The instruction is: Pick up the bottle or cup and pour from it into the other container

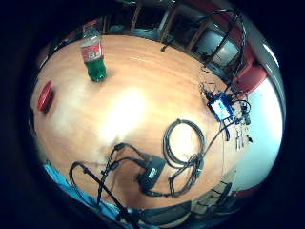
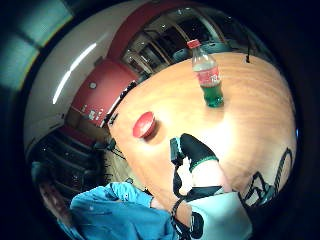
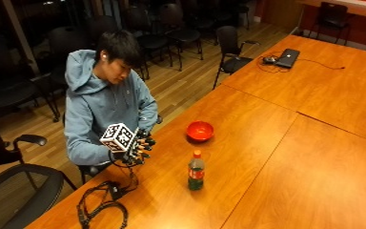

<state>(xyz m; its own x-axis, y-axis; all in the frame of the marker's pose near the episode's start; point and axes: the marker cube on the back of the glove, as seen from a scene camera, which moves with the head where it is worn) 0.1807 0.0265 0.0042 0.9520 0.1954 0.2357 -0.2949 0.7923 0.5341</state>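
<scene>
Table [image 3: 284, 157] bears the upright bottle [image 3: 196, 171] at about four o'clock from the raised right hand [image 3: 138, 147], well apart, the red bowl [image 3: 200, 130] at two o'clock, fingers loosely curled on nothing.

Warm indoor light; glare on table [image 1: 128, 109]

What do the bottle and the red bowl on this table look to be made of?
Bottle: likely clear plastic, since green liquid shows through below a red label and cap. Red bowl: smooth and slightly shiny, probably plastic, though glazed ceramic is possible. Table: wood-look top with visible grain.
</scene>
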